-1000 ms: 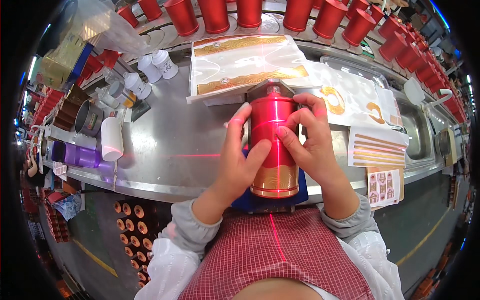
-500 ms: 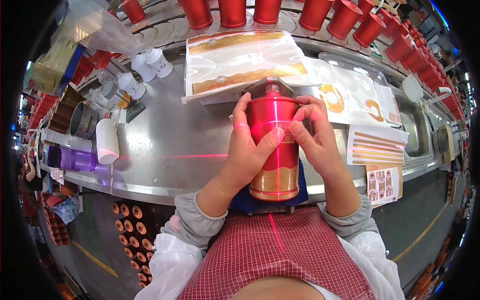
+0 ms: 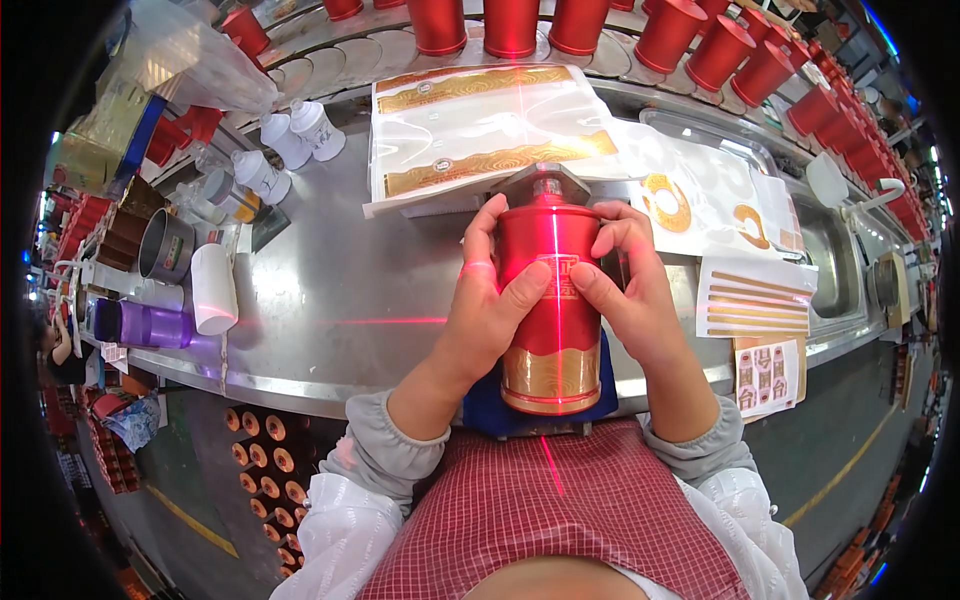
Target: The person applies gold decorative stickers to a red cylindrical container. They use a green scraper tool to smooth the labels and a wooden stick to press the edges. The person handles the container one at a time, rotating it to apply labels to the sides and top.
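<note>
A red bottle (image 3: 550, 330) with a gold band round its base lies in front of me, its neck pointing away. My left hand (image 3: 485, 305) wraps its left side, and my right hand (image 3: 635, 280) holds the right side near the shoulder. Both thumbs press on its front, at the edges of a small gold label (image 3: 567, 277). Under the bottle is a blue padded rest (image 3: 484, 408). A dark angular holder (image 3: 545, 183) surrounds the neck. Red laser lines run along the bottle and across the table.
Gold-patterned sticker sheets (image 3: 490, 130) lie beyond the bottle, with gold strips (image 3: 757, 300) and a small label sheet (image 3: 767, 378) to the right. Red bottles (image 3: 510, 28) stand on a conveyor behind. White bottles (image 3: 318, 130), a paper roll (image 3: 213, 288) and a purple container (image 3: 155, 322) stand left.
My left thumb has slid left and my right thumb downward, uncovering more of the label. The bottle sits slightly lower in view. Red bottles on the conveyor have moved right.
</note>
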Demonstrator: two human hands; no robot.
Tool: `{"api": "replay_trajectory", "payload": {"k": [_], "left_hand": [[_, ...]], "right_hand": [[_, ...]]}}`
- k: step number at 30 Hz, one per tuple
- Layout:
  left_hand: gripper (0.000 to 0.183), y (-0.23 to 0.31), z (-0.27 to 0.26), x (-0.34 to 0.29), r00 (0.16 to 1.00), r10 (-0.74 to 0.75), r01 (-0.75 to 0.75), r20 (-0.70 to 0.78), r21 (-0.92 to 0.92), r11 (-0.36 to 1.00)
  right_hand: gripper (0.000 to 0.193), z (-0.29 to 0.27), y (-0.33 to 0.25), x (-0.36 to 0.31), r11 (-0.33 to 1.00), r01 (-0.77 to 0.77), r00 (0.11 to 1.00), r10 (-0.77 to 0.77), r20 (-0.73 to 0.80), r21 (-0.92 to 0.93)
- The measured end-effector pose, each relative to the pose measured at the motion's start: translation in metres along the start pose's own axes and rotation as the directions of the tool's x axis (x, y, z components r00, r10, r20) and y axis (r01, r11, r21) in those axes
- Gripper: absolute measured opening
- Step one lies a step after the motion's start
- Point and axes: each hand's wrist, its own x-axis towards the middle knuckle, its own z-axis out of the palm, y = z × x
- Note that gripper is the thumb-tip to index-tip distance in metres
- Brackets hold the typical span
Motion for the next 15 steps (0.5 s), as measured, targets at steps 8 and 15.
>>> {"api": "replay_trajectory", "payload": {"k": [8,15], "left_hand": [[0.074,0.0036,-0.0009,-0.0051,1.000,0.017,-0.017,0.026,0.009,1.000],[0.086,0.0068,0.0035,-0.0065,1.000,0.001,-0.001,0.016,-0.027,1.000]], "right_hand": [[0.033,-0.0027,0.0030,0.0006,0.995,-0.049,0.998,0.045,0.047,0.088],[0.037,-0.0052,0.0012,0.0008,0.993,-0.001,0.994,-0.011,0.108,0.115]]}}
